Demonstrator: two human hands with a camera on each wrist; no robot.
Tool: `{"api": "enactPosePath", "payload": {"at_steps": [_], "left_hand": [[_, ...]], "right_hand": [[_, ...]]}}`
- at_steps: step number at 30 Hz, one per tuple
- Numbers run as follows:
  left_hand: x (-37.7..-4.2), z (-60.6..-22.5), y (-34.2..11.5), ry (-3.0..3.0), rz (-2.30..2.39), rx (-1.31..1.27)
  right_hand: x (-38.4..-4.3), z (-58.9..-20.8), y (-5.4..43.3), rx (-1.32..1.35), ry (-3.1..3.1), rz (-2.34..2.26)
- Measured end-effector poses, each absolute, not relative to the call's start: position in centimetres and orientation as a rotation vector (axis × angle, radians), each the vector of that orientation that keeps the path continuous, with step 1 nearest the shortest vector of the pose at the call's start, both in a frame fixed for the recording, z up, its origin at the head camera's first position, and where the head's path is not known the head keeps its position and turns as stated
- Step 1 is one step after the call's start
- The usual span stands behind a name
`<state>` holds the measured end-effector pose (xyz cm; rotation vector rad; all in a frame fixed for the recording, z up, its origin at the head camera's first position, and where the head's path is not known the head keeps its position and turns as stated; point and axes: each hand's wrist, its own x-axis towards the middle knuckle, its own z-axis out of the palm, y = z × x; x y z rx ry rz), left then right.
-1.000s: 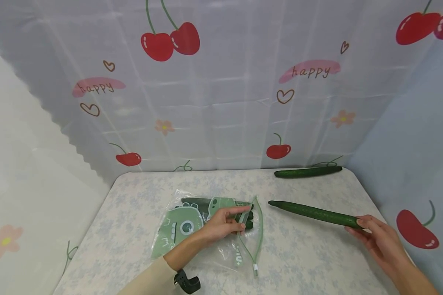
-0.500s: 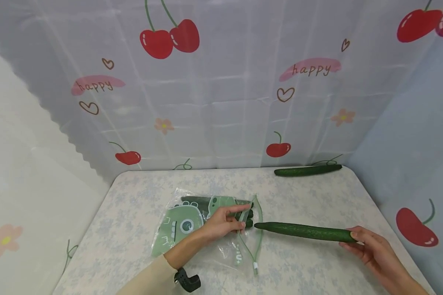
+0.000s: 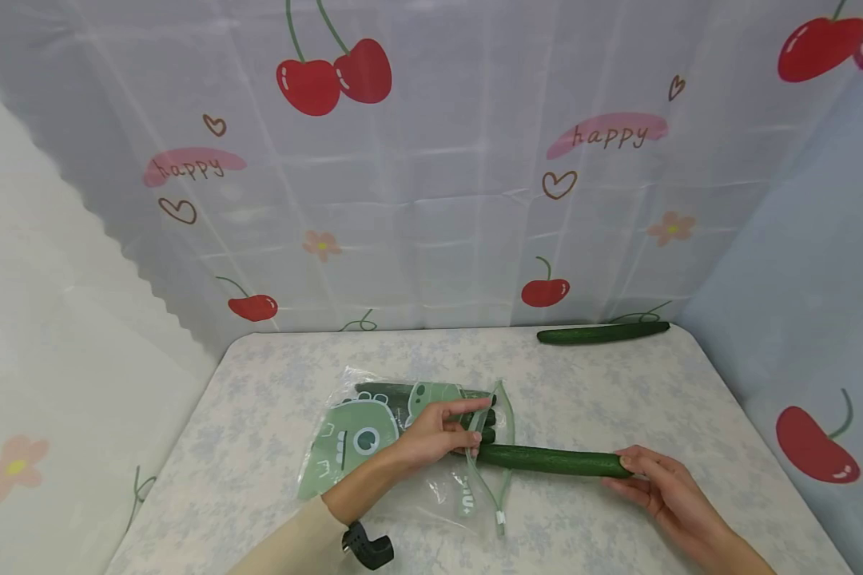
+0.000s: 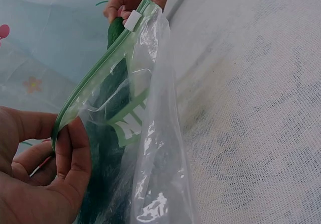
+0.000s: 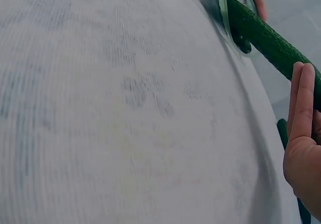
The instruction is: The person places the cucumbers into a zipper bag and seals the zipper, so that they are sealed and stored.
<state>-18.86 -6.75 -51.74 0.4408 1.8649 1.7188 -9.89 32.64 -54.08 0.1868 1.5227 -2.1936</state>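
A clear zip bag (image 3: 431, 495) with green monster print lies on the table, several cucumbers (image 3: 487, 435) inside it. My left hand (image 3: 431, 435) pinches the green edge of its mouth between thumb and fingers, holding it raised; the left wrist view shows this edge (image 4: 95, 71) and the white slider (image 4: 133, 20). My right hand (image 3: 665, 487) grips the right end of another cucumber (image 3: 554, 461), seen also in the right wrist view as a bumpy green cucumber (image 5: 271, 38). Its far end has passed through the bag's opening, and the tip is hidden near my left fingers.
One more cucumber (image 3: 604, 333) lies at the table's back right edge. A patterned cloth covers the table (image 3: 582, 527). A cherry-print curtain (image 3: 431, 200) rises behind it, with more sheeting at both sides. A black wrist strap (image 3: 367, 547) is beside my left sleeve.
My right hand has moved left and a little nearer, carrying the cucumber from beside the bag until its front end is inside the mouth. My left hand has kept its hold on the edge.
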Motion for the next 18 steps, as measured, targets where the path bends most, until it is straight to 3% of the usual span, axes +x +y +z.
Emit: {"api": "enactPosePath", "payload": {"at_steps": [18], "left_hand": [[-18.5, -51.0, -6.5, 1.876, 1.717, 0.414]], "right_hand": [[-11.5, -55.0, 24.9, 0.145, 1.483, -2.102]]}}
